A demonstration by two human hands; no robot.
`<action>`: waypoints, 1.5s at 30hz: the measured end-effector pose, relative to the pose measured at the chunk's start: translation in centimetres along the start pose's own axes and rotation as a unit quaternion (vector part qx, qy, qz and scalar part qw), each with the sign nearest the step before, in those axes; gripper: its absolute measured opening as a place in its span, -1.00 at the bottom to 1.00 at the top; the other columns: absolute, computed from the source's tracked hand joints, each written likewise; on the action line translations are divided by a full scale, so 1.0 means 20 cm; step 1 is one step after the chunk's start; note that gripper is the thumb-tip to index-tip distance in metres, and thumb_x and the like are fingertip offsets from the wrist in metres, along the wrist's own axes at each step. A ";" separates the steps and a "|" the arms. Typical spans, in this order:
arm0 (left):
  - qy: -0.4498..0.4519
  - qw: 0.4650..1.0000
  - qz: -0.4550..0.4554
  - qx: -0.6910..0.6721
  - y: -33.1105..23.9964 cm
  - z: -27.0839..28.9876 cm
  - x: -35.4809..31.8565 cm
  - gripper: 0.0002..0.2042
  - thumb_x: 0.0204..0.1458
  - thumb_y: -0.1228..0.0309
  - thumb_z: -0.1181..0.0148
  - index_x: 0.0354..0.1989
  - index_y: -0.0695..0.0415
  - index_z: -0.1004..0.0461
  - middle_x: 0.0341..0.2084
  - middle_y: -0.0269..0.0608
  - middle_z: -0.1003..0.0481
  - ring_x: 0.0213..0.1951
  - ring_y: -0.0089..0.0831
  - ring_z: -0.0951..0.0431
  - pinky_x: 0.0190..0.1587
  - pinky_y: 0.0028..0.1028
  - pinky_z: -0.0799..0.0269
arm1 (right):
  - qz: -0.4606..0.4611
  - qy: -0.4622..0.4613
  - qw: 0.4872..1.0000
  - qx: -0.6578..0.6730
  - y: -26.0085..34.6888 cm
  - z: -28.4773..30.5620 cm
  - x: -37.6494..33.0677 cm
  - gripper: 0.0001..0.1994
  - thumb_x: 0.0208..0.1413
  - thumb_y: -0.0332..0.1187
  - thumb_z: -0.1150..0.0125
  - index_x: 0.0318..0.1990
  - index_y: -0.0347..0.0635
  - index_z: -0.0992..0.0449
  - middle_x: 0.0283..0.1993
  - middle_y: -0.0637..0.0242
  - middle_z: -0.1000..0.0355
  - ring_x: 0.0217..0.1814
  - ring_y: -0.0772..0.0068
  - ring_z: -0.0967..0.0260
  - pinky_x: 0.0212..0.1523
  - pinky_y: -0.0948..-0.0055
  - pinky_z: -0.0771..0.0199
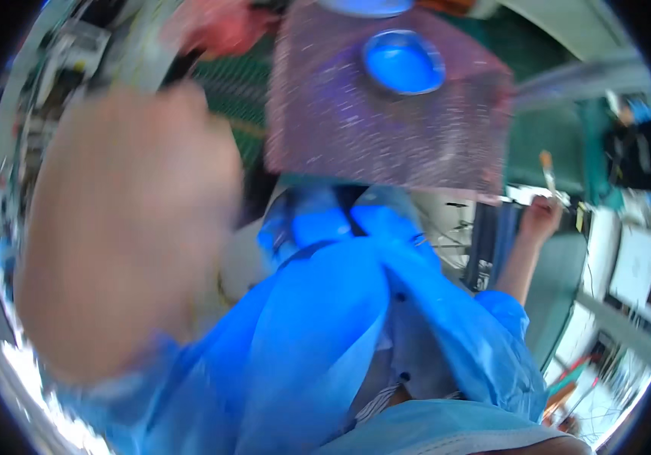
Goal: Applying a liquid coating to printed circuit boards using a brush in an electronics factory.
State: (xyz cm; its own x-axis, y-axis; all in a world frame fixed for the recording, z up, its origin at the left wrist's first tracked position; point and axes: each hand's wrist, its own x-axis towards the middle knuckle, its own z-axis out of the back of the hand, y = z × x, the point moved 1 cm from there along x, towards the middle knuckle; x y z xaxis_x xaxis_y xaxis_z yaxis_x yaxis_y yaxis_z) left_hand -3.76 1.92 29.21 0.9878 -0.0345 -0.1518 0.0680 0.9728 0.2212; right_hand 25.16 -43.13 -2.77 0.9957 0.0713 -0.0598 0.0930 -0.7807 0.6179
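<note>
My left hand (139, 167) is raised close in front at the left, large and smeared by motion. Its fingers look bent, but whether they hold anything does not show. Out to the right, my right hand (542, 215) is closed around a slim brush (548, 171), which stands nearly upright with an orange-brown upper end and a pale part below. Away from both hands, a round dish (404, 62) with a bright blue inside rests on a table covered with pinkish bubble wrap (386, 136).
A second pale blue round thing (367, 6) is cut off at the top edge. Crumpled red plastic (223, 29) lies at the far left of the table, above a green mesh surface (238, 83). A green panel (557, 277) stands at the right. Blue garments cover my arms and lap.
</note>
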 end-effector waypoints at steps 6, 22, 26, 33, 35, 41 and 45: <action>0.205 0.939 0.261 -0.093 0.63 -1.10 -0.24 -0.73 -0.24 0.25 -0.07 -0.49 0.23 -0.50 -0.47 0.03 -0.48 -0.33 -0.05 -0.49 -0.29 -0.20 -0.40 | -0.029 0.058 0.998 0.026 0.02 0.10 0.08 -0.89 0.05 -0.44 -0.01 -0.42 -0.29 -0.31 -0.56 0.31 -0.23 -0.44 0.43 -0.15 -0.35 0.44 -0.14; -0.038 0.944 0.247 -0.214 0.22 -2.36 -0.37 -0.51 -0.26 0.48 -0.16 -0.03 -0.01 -0.31 0.00 -0.22 -0.28 0.04 -0.25 -0.28 -0.01 -0.31 -0.28 | -0.016 0.019 1.000 0.012 0.08 0.19 0.16 -0.89 0.01 -0.47 -0.03 -0.46 -0.33 -0.29 -0.55 0.29 -0.18 -0.44 0.38 -0.13 -0.36 0.41 -0.09; -0.008 0.975 0.141 -0.171 0.22 -2.32 -0.30 -0.49 -0.27 0.48 -0.16 -0.01 -0.02 -0.28 0.00 -0.26 -0.27 0.04 -0.29 -0.28 -0.02 -0.33 -0.27 | -0.011 0.000 1.000 0.003 0.08 0.19 0.16 -0.90 -0.02 -0.51 -0.03 -0.41 -0.34 -0.26 -0.52 0.28 -0.16 -0.43 0.40 -0.13 -0.36 0.41 -0.09; 0.039 0.992 0.029 -0.115 0.29 -2.31 -0.21 -0.41 -0.29 0.47 -0.20 0.03 0.00 -0.21 -0.02 -0.27 -0.27 0.04 -0.31 -0.27 -0.02 -0.36 -0.25 | -0.029 0.006 0.999 -0.013 0.10 0.21 0.18 -0.90 -0.04 -0.53 -0.02 -0.41 -0.35 -0.24 -0.50 0.27 -0.16 -0.41 0.37 -0.13 -0.32 0.42 -0.14; 0.042 0.992 0.003 -0.118 0.31 -2.30 -0.19 -0.40 -0.32 0.47 -0.22 0.03 0.02 -0.21 -0.02 -0.26 -0.28 0.04 -0.32 -0.28 -0.01 -0.37 -0.25 | -0.021 -0.011 1.000 -0.018 0.10 0.21 0.19 -0.90 -0.04 -0.53 -0.02 -0.42 -0.35 -0.24 -0.50 0.27 -0.16 -0.41 0.37 -0.14 -0.31 0.42 -0.15; 0.073 0.989 -0.028 -0.127 0.37 -2.21 -0.19 -0.45 -0.33 0.49 -0.21 -0.03 0.06 -0.23 -0.05 -0.23 -0.30 0.00 -0.30 -0.32 -0.02 -0.37 -0.27 | -0.018 -0.021 0.999 -0.028 0.10 0.19 0.19 -0.90 0.02 -0.47 0.02 -0.45 -0.32 -0.27 -0.54 0.27 -0.21 -0.46 0.36 -0.17 -0.36 0.38 -0.12; 0.061 0.993 -0.036 -0.097 0.45 -2.11 -0.24 -0.46 -0.35 0.51 -0.20 -0.06 0.07 -0.25 -0.06 -0.20 -0.31 -0.03 -0.27 -0.34 -0.06 -0.35 -0.31 | -0.008 -0.052 0.998 -0.043 0.09 0.17 0.18 -0.87 0.05 -0.43 0.03 -0.47 -0.30 -0.29 -0.55 0.28 -0.22 -0.49 0.39 -0.16 -0.38 0.39 -0.11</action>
State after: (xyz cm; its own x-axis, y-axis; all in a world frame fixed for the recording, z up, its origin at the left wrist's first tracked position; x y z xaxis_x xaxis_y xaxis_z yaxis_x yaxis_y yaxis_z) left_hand -13.89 20.54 -8.75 0.9563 -0.0899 -0.2783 0.0987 0.9950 0.0177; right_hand 28.91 -46.45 -4.55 0.9890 0.0148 -0.1473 0.1123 -0.7230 0.6816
